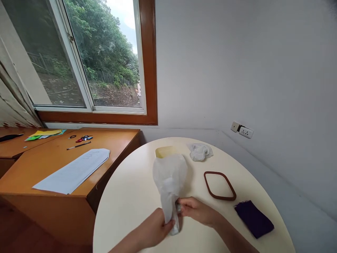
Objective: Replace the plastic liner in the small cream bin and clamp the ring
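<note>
Both of my hands grip a thin white bag [170, 175], which puffs out at its far end and narrows toward me. My left hand [155, 226] is closed around its lower left side. Closed at the right edge of the narrow part is my right hand [196, 211], its fingers pinching the material. Partly hidden behind the bag is a pale yellow tray-like piece [164, 151]. To the right lies a brown rounded-square frame [220, 197], with a folded dark purple cloth [254, 218] nearer to me.
A crumpled white wrapper [200, 152] lies toward the back of the round cream table [126, 196]. On the wooden desk [116, 138] at left are papers [75, 172], a pen [78, 146] and keys [83, 138]. A socket [246, 132] is on the wall behind.
</note>
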The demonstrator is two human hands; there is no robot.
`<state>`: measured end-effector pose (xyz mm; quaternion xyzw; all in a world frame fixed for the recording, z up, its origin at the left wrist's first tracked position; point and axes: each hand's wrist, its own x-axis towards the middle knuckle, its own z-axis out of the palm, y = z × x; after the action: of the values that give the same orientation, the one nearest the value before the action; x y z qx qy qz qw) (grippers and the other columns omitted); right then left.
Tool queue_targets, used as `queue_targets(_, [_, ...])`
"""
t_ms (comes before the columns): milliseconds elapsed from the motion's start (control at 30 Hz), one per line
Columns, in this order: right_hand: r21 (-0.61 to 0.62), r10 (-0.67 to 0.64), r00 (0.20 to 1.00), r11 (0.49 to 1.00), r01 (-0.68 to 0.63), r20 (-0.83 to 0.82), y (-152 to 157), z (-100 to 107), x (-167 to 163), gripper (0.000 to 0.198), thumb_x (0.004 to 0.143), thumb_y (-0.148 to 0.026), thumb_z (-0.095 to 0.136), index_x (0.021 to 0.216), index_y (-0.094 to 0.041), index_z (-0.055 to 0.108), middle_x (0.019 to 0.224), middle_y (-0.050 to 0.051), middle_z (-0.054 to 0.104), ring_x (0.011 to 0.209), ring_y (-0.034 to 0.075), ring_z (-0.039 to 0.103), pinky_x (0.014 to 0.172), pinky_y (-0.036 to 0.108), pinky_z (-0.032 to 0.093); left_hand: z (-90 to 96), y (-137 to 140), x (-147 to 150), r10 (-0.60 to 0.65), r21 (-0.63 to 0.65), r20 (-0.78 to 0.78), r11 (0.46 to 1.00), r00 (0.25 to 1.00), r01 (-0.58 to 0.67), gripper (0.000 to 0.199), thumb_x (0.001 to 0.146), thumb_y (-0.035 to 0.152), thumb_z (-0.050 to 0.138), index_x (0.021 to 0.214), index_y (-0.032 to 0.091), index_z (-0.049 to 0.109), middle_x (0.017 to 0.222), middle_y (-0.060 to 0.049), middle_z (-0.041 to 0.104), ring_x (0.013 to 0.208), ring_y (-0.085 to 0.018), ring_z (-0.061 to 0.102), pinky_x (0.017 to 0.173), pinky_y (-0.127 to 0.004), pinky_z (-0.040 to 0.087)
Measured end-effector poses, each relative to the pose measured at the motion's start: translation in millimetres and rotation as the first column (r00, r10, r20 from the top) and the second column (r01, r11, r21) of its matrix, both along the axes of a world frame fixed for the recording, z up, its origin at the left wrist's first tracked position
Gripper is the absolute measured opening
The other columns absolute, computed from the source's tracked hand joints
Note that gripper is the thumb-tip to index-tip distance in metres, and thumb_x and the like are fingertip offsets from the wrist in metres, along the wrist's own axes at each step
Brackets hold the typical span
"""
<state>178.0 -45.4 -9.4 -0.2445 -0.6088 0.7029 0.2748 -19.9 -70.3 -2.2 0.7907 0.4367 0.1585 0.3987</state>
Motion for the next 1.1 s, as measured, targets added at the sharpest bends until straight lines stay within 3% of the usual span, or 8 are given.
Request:
queue_targets(133, [-0.142, -0.128, 0.97, 0.985, 0.1, -0.208, -5.2, -10.9, -19.3, 0.037, 0.071, -0.04, 0.065, 0.101, -0.019, 0.061, 0.093, 0.005, 0.062, 0.089, 0.018, 0.056, 0.081, 0.031, 0.041, 1.6, -6.6, 29.1, -0.062, 0.085, -0.072, 0.994, 0.995, 0.068, 0.014, 0.081, 0.026, 0.037, 0.077, 0.019, 0.049, 0.08, -0.003, 0.055, 0.071, -0.016, 0.048, 0.064, -0.026, 0.04])
queue_targets(233, [-0.181, -0.253, 0.949, 0.959, 0.22, -0.188, -4.2, -14.9, -19.7, 0.032, 0.065, -0.032, 0.071, 0.093, -0.019, 0.063, 0.087, 0.004, 0.063, 0.084, 0.017, 0.057, 0.073, 0.026, 0.041, 5.4, -10.1, 32.1, -0.091, 0.077, -0.113, 0.992, 0.989, 0.1, 0.018, 0.083, 0.032, 0.036, 0.076, 0.02, 0.048, 0.079, -0.003, 0.055, 0.069, -0.016, 0.047, 0.061, -0.026, 0.038])
queue_targets(400, [-0.13, -0.369, 0.921, 0.926, 0.354, -0.125, 4.4, -5.9, -3.1, 0.022, 0.07, -0.028, 0.065, 0.088, -0.017, 0.063, 0.083, 0.003, 0.064, 0.079, 0.016, 0.057, 0.067, 0.025, 0.04, 15.7, -11.3, 15.1, -0.133, -0.061, -0.121, 0.99, 0.984, 0.126, 0.021, 0.083, 0.04, 0.04, 0.081, 0.021, 0.048, 0.065, 0.003, 0.047, 0.055, -0.011, 0.038, 0.049, -0.023, 0.03])
queue_targets(500, [-0.122, -0.443, 0.888, 0.895, 0.429, -0.124, 12.6, 9.5, 13.3, 0.023, 0.069, -0.027, 0.064, 0.089, -0.016, 0.063, 0.082, 0.003, 0.065, 0.077, 0.017, 0.057, 0.065, 0.025, 0.04, 20.1, -5.6, 3.5, -0.092, -0.105, -0.107, 0.991, 0.99, 0.081, 0.018, 0.082, 0.038, 0.042, 0.088, 0.022, 0.05, 0.062, 0.004, 0.044, 0.054, -0.01, 0.037, 0.048, -0.022, 0.028])
queue_targets(667, [-0.098, -0.513, 0.838, 0.858, 0.504, -0.185, 28.3, 48.4, 37.2, 0.03, 0.071, -0.022, 0.059, 0.101, -0.018, 0.06, 0.082, 0.003, 0.066, 0.071, 0.016, 0.058, 0.056, 0.022, 0.038, 24.0, 13.9, -5.6, -0.015, -0.137, 0.018, 0.99, 1.0, 0.018, 0.015, 0.082, 0.03, 0.039, 0.079, 0.019, 0.049, 0.061, 0.005, 0.038, 0.054, -0.01, 0.033, 0.049, -0.021, 0.027])
queue_targets(867, [0.054, -0.551, 0.769, 0.801, 0.596, -0.324, 53.6, 99.6, 53.4, 0.029, 0.071, -0.026, 0.059, 0.099, -0.018, 0.061, 0.079, 0.003, 0.066, 0.068, 0.015, 0.06, 0.053, 0.022, 0.042, 30.7, 44.8, 5.6, 0.04, -0.147, 0.227, 0.989, 0.973, -0.006, 0.011, 0.08, 0.027, 0.044, 0.077, 0.017, 0.048, 0.075, 0.0, 0.05, 0.069, -0.012, 0.047, 0.063, -0.024, 0.038])
queue_targets(933, [0.111, -0.564, 0.745, 0.766, 0.633, -0.355, 58.2, 114.8, 59.5, 0.028, 0.07, -0.028, 0.06, 0.097, -0.019, 0.062, 0.078, 0.003, 0.066, 0.068, 0.016, 0.061, 0.054, 0.024, 0.044, 28.6, 54.7, 11.0, 0.054, -0.135, 0.286, 0.991, 0.957, -0.015, 0.014, 0.078, 0.029, 0.048, 0.086, 0.018, 0.05, 0.086, -0.003, 0.053, 0.078, -0.015, 0.05, 0.072, -0.028, 0.04])
queue_targets(1100, [0.191, -0.632, 0.669, 0.656, 0.731, -0.391, 52.4, 135.7, 83.1, 0.027, 0.067, -0.03, 0.063, 0.091, -0.02, 0.062, 0.077, 0.002, 0.066, 0.07, 0.018, 0.062, 0.055, 0.026, 0.047, 17.4, 73.6, 17.4, 0.162, -0.221, 0.351, 0.971, 0.922, -0.087, 0.048, 0.074, 0.034, 0.058, 0.117, 0.02, 0.042, 0.113, -0.01, 0.047, 0.098, -0.019, 0.051, 0.089, -0.034, 0.036])
